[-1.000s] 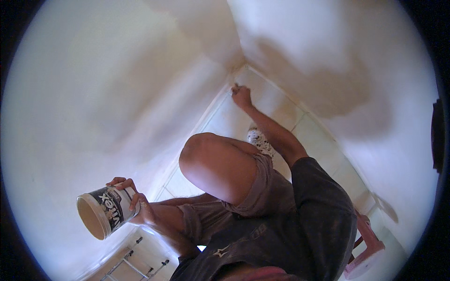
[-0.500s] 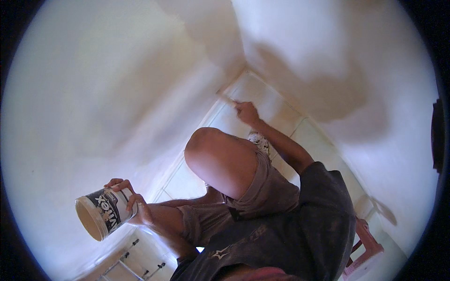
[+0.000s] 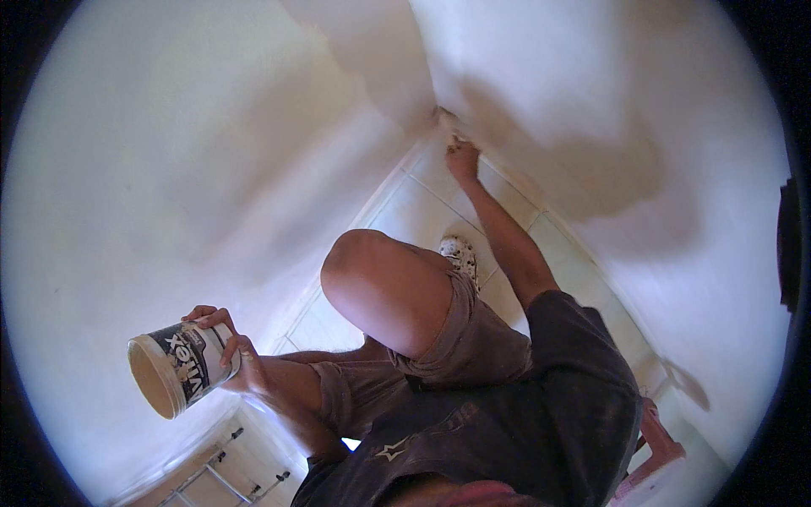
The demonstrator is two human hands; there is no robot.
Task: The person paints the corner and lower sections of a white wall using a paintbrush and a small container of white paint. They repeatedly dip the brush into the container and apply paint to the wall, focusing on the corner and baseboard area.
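A cylindrical tub (image 3: 191, 362) with a black and white label is tilted, its open mouth facing left. My left hand (image 3: 238, 359) is wrapped around it from behind, close to the left wall. My right arm stretches forward to the corner at floor level. In my closed right hand (image 3: 463, 160) is a light-coloured paintbrush (image 3: 447, 123), its tip at the low corner where the two walls meet the floor. Whatever the tub contains is hard to make out.
Pale walls rise on the left (image 3: 152, 169) and right (image 3: 541, 76), with tiled floor (image 3: 431, 198) between them. My bent knee (image 3: 380, 283) and speckled shoe (image 3: 459, 252) are between my arms. A reddish plastic chair (image 3: 663, 452) stands behind at right; a metal frame (image 3: 215, 477) shows lower left.
My right hand has moved forward and slightly right, taking the brush from the left wall's base to the corner. The tub in my left hand has shifted slightly left and up.
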